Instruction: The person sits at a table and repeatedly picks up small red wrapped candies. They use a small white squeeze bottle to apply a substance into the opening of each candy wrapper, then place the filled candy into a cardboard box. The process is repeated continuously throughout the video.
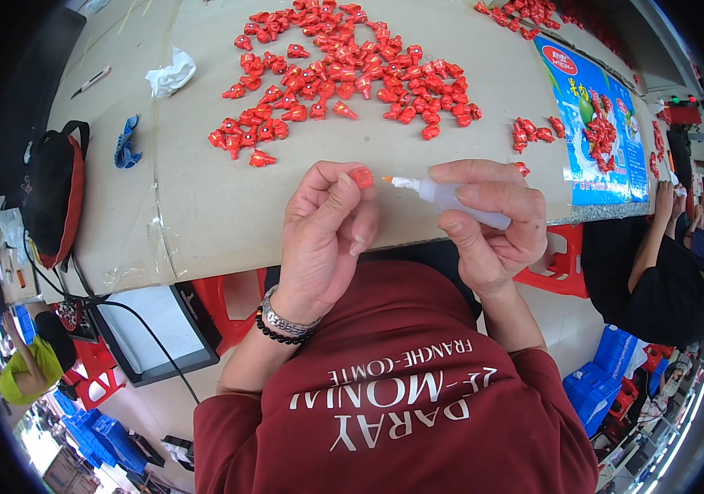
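Note:
Between thumb and forefinger, my left hand (325, 226) pinches a small red plastic piece (361, 177) above the near edge of the table. My right hand (496, 216) grips a translucent squeeze bottle (466, 202), tilted so its white neck and thin orange tip point left at the red piece. A small gap shows between tip and piece. Beyond my hands, a large heap of small red plastic pieces (344, 70) spreads over the tabletop (195, 165). A few more red pieces (525, 134) lie to the right of the heap.
On the left lie a black and red pouch (55, 193), a blue strip (127, 144), crumpled tissue (172, 72) and a craft knife (91, 81). At right, a printed blue sheet (599, 123) covers the table. Red stools (562, 263) stand below; another person (648, 280) sits at the right.

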The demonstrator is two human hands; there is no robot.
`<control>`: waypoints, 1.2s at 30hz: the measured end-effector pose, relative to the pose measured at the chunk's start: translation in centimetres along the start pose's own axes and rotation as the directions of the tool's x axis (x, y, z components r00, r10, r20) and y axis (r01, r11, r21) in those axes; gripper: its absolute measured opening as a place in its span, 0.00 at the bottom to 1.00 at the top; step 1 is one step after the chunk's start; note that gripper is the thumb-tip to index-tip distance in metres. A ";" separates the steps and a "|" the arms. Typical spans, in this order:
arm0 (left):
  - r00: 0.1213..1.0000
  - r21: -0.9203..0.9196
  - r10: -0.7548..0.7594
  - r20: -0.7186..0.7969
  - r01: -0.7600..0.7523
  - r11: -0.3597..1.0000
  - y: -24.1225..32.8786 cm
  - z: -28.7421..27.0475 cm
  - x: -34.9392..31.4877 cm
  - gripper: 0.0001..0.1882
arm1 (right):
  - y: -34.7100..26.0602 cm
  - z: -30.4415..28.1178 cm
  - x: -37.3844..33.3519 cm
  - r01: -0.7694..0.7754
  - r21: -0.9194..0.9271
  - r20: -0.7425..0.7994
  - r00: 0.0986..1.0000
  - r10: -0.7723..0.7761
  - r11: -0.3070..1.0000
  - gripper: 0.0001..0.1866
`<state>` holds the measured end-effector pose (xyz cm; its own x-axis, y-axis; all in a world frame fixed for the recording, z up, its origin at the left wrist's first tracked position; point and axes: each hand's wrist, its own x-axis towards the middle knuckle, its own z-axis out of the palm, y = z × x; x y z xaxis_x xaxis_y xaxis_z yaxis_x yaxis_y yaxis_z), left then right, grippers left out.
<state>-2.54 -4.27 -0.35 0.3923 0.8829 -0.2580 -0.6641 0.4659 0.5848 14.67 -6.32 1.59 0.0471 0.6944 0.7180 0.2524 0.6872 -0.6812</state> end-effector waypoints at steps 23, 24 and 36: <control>0.998 -0.038 -0.055 -0.030 0.054 0.998 0.5 -0.1 -0.2 0.08 | 0.0 0.6 0.1 -0.045 0.029 -0.018 0.999 0.045 0.999 0.14; 0.998 -0.038 -0.055 -0.027 0.054 0.998 0.6 -0.1 -0.2 0.08 | 0.0 0.5 0.1 -0.055 0.029 -0.009 0.998 0.055 0.998 0.15; 0.998 -0.100 -0.050 0.037 0.054 0.994 0.7 -0.7 -0.1 0.07 | 0.8 -1.6 1.7 -0.368 0.538 -0.166 0.836 0.523 0.758 0.19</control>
<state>-3.51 -3.98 -0.45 0.4487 0.8556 -0.2580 -0.7022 0.5161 0.4904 16.53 -4.97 2.51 0.3314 0.9048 0.2676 -0.3464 0.3805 -0.8575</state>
